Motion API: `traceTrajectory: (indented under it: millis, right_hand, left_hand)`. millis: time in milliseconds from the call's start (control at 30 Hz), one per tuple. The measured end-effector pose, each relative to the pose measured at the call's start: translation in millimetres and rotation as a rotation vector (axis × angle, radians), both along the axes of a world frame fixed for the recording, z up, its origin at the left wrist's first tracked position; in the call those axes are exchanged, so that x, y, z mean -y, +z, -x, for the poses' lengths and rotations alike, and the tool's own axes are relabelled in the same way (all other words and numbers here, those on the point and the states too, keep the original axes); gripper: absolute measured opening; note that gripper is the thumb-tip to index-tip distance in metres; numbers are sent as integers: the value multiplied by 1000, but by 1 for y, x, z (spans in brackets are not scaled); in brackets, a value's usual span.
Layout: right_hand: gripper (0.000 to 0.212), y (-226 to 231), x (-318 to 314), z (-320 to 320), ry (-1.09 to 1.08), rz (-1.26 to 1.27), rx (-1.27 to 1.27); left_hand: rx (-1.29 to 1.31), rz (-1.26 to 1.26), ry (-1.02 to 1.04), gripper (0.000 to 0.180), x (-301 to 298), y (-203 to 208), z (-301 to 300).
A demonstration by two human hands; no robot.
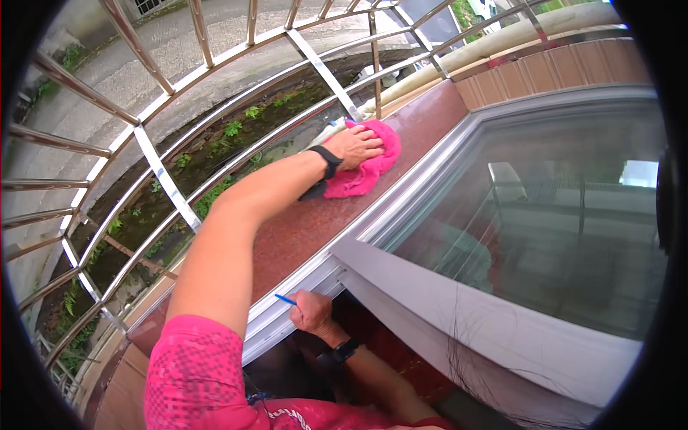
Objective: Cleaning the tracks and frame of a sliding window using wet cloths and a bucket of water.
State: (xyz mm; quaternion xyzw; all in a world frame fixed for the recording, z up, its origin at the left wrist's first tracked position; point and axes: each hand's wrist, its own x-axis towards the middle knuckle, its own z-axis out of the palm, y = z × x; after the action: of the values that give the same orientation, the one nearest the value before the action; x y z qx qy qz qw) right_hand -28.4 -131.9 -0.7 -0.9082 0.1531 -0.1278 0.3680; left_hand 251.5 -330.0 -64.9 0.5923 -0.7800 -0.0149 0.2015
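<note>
My left hand (353,147) presses down on a bright pink cloth (362,179), its fingers bent over the fabric. The cloth lies bunched on a reddish-brown stone sill (304,233) outside the window, close to the sill's outer edge. A black band circles my left wrist. Lower down, beside the window track (287,304), my right hand (312,312) is closed around a thin blue stick-like thing (285,299). Only its blue end shows past the fingers, so its kind cannot be told. My right wrist wears a black watch (345,350).
A sliding window pane (573,193) in a silver-grey frame (459,301) stands to my right. Curved metal safety bars (168,179) enclose the sill on the left and far side. Beyond them, well below, are a planted ditch (233,129) and a grey path (236,68).
</note>
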Motion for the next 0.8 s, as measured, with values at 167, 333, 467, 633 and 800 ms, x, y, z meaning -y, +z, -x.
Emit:
traceTrajectory:
  millis: [167,333,467,633,800]
  right_hand:
    - [3,-1,2,7,36,-1,-65]
    - [1,-2,-1,5,51,-32,-22]
    - [2,0,5,1,21,7,-11]
    - [2,4,6,0,39,-10,-22]
    - [2,6,9,-3,72,8,-26]
  left_hand:
    - [-61,-118,8,52,80,16,47]
    - [-181,-119,-50,49,61,3,46]
    - [-347,-72,-207,40,-44,13,43]
    - [-445,-294,-274,27,-198,50,38]
    - [-330,-325,-330,51,-258,41,32]
